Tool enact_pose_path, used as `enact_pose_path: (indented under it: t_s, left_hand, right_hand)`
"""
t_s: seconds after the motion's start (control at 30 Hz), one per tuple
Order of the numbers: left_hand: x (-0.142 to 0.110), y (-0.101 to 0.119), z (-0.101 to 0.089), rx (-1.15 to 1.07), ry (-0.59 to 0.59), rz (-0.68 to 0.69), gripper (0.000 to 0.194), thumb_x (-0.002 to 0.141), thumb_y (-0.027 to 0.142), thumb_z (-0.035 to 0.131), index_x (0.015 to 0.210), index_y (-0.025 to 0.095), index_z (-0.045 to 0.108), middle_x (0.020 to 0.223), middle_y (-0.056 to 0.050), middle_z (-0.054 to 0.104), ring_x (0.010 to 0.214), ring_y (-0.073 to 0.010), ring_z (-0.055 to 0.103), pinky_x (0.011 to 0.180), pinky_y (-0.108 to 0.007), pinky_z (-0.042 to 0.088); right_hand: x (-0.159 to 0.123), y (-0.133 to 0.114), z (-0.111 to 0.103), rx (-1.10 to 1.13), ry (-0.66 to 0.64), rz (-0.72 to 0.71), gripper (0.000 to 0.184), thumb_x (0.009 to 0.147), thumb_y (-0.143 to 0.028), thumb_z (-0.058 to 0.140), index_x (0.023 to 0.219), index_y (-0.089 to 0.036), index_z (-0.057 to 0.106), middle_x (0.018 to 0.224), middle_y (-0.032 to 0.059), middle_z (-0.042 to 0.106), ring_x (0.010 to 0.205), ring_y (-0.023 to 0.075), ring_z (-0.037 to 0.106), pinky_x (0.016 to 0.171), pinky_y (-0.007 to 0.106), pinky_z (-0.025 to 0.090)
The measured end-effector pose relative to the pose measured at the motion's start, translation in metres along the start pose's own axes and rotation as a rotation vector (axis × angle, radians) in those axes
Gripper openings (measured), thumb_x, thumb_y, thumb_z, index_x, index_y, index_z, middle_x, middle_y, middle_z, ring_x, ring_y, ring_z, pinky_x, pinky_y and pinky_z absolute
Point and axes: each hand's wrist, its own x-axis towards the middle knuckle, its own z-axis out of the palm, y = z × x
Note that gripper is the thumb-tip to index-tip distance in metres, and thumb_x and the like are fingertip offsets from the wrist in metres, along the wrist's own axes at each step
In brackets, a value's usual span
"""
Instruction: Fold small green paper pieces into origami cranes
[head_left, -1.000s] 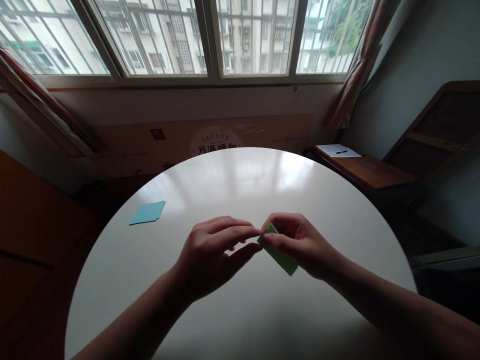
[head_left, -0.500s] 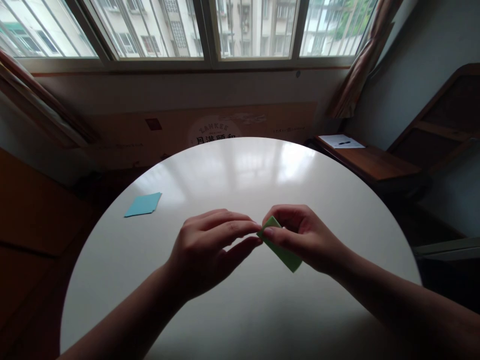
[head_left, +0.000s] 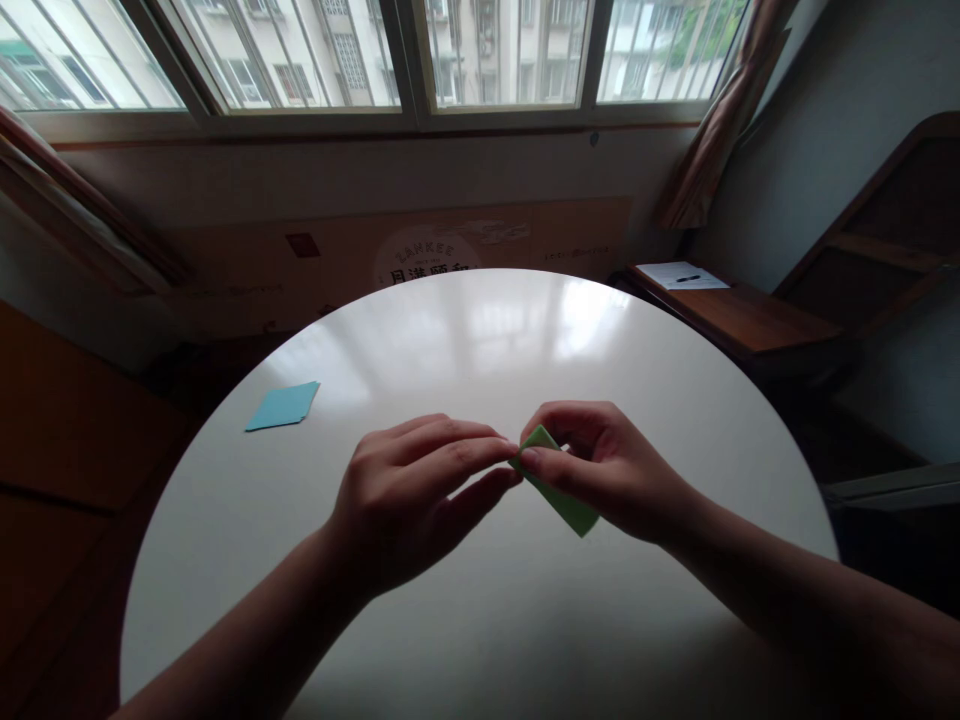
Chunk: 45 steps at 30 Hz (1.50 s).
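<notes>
A small piece of folded green paper [head_left: 567,506] is held above the white table, tilted with its lower end toward the right. My right hand [head_left: 611,465] pinches it between thumb and fingers, the thumb lying on top. From the left, my left hand [head_left: 420,500] reaches over, its thumb and fingertips closed on the paper's left corner. The fingers of the right hand behind the paper are partly hidden. Away to the left lies a stack of light blue paper squares [head_left: 283,407] on the table.
The round white table [head_left: 480,620] fills the middle of the view. Behind it on the right, a wooden side stand [head_left: 780,318] bears a white sheet [head_left: 675,272] with a pen [head_left: 688,278]. A flat printed carton [head_left: 345,240] leans under the barred window.
The hands and green paper hold almost the same pose. The whole view has shifted slightly, so everything sits a little higher and farther left.
</notes>
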Motion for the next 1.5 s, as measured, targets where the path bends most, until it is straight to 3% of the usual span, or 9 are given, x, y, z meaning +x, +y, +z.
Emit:
enact_pose_path:
  t_s: [1.27, 1.4, 1.5]
  left_hand:
    - [-0.0011, -0.0006, 0.0019, 0.001, -0.003, 0.003, 0.015, 0.081, 0.015, 0.076, 0.095, 0.02, 0.072, 0.087, -0.002, 0.076, 0.072, -0.0126, 0.07, 0.065, -0.023, 0.058]
    - [-0.002, -0.0003, 0.0014, -0.004, 0.005, -0.023, 0.017, 0.079, 0.015, 0.078, 0.095, 0.019, 0.073, 0.088, -0.003, 0.076, 0.07, -0.0116, 0.069, 0.063, -0.021, 0.058]
    - [-0.0024, -0.0002, 0.0025, -0.115, 0.024, -0.15, 0.011, 0.079, 0.017, 0.078, 0.09, 0.018, 0.073, 0.084, -0.003, 0.075, 0.062, -0.0092, 0.066, 0.054, -0.018, 0.056]
  right_hand:
    - [-0.0008, 0.0017, -0.0007, -0.058, 0.035, 0.007, 0.023, 0.079, -0.034, 0.076, 0.074, -0.014, 0.066, 0.059, -0.0026, 0.051, 0.052, 0.0081, 0.043, 0.043, 0.018, 0.033]
    - [0.0004, 0.0008, -0.0011, -0.056, 0.05, -0.001, 0.022, 0.079, -0.032, 0.076, 0.074, -0.014, 0.066, 0.059, -0.0029, 0.051, 0.052, 0.0076, 0.044, 0.043, 0.017, 0.033]
    - [0.0006, 0.0011, -0.0011, -0.045, 0.063, -0.016, 0.019, 0.08, -0.029, 0.075, 0.073, -0.014, 0.066, 0.059, -0.0033, 0.051, 0.051, 0.007, 0.043, 0.043, 0.016, 0.033]
